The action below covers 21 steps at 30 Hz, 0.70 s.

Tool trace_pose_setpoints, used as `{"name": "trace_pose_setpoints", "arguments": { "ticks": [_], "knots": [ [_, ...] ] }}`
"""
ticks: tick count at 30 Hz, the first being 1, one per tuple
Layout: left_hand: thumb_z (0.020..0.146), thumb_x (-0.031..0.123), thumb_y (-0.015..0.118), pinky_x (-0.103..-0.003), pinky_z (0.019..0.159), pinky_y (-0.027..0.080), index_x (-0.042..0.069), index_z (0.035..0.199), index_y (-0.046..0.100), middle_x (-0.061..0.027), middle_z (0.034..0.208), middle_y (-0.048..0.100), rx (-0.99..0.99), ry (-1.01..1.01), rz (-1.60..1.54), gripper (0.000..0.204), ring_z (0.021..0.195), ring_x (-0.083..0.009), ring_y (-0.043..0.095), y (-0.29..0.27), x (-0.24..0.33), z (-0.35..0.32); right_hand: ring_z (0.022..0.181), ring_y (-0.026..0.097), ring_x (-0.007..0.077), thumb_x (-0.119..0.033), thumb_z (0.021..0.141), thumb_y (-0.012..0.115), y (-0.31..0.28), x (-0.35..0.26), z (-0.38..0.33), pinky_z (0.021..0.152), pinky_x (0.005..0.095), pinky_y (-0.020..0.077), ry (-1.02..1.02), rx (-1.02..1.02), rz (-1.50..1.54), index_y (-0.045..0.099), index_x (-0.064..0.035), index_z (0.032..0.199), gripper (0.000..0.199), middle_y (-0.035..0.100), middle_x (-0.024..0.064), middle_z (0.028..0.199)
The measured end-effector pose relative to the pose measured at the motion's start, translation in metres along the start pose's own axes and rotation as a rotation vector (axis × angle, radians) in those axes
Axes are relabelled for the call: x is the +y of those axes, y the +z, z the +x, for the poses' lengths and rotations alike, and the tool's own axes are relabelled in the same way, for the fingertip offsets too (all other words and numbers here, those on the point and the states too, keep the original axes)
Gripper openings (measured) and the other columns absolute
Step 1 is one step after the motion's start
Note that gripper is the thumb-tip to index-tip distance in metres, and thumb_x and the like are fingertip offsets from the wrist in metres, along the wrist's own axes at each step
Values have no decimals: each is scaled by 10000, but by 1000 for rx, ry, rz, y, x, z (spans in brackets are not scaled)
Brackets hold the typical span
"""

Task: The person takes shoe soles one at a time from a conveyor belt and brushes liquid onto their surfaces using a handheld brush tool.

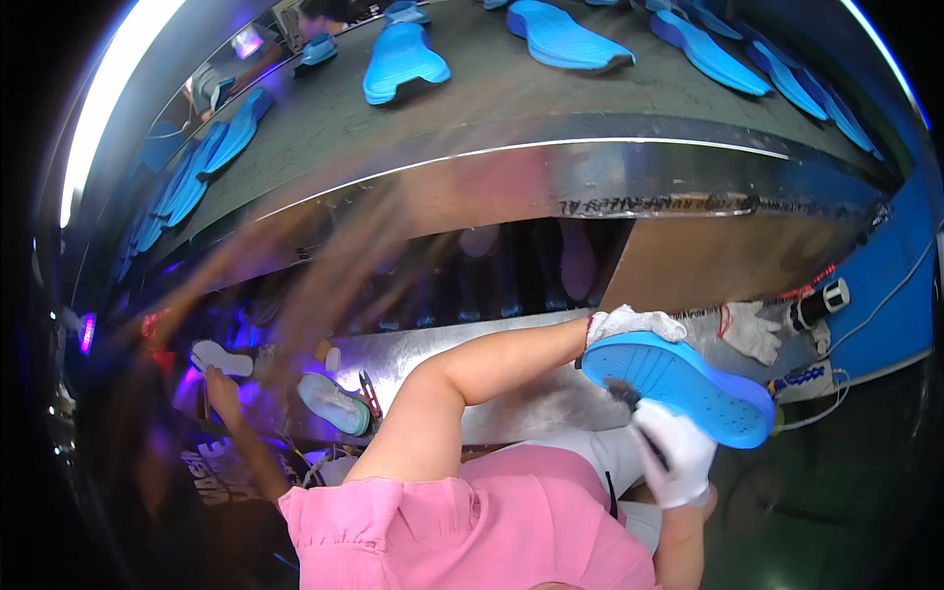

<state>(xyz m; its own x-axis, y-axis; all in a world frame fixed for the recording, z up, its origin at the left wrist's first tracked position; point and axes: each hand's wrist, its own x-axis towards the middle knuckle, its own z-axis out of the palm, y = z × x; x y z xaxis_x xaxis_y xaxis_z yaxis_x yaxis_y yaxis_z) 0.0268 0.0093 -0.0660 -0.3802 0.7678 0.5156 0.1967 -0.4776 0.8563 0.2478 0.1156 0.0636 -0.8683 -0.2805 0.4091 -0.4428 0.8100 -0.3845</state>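
Observation:
My left hand (pixel 629 323), in a white glove, grips the heel end of a bright blue shoe sole (pixel 688 383), held with its patterned underside up in front of me. My right hand (pixel 674 452), also in a white glove, is closed around a small brush (pixel 623 393). The brush's dark bristles touch the near edge of the sole. My bare left forearm crosses the middle of the picture from a pink sleeve.
A conveyor belt (pixel 492 108) above carries several blue soles (pixel 403 61), fronted by a metal rail (pixel 590 177). A spare white glove (pixel 752 329) and a black-and-white cylinder (pixel 816 305) lie at right. At left, another person's hand (pixel 222 391) is near a white sole (pixel 221 359).

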Motion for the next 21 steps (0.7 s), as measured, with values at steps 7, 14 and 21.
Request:
{"name": "trace_pose_setpoints", "arguments": {
  "ticks": [7, 14, 21],
  "knots": [
    [937, 296, 617, -424, 1038, 432, 80, 1301, 563, -159, 1302, 578, -198, 107, 117, 426, 1208, -307, 561, -27, 6, 5, 718, 662, 300, 12, 687, 780, -8, 7, 7, 684, 349, 531, 77, 52, 78, 703, -59, 925, 260, 721, 140, 947],
    [943, 279, 611, -346, 986, 465, 79, 1159, 663, -95, 1171, 661, -189, 105, 289, 299, 1130, -237, 614, -35, 46, 22, 792, 704, 284, 39, 717, 746, -7, 20, 15, 694, 339, 542, 92, 176, 138, 705, -37, 977, 274, 728, 154, 976],
    [969, 290, 579, -373, 1074, 400, 115, 1285, 582, -77, 1325, 543, -13, -633, -154, 362, 1241, -216, 519, -28, 77, 18, 632, 638, 252, 12, 682, 715, -16, 4, 15, 608, 319, 536, 22, 92, -33, 731, -94, 1020, 355, 732, 125, 1032]
  ]
}}
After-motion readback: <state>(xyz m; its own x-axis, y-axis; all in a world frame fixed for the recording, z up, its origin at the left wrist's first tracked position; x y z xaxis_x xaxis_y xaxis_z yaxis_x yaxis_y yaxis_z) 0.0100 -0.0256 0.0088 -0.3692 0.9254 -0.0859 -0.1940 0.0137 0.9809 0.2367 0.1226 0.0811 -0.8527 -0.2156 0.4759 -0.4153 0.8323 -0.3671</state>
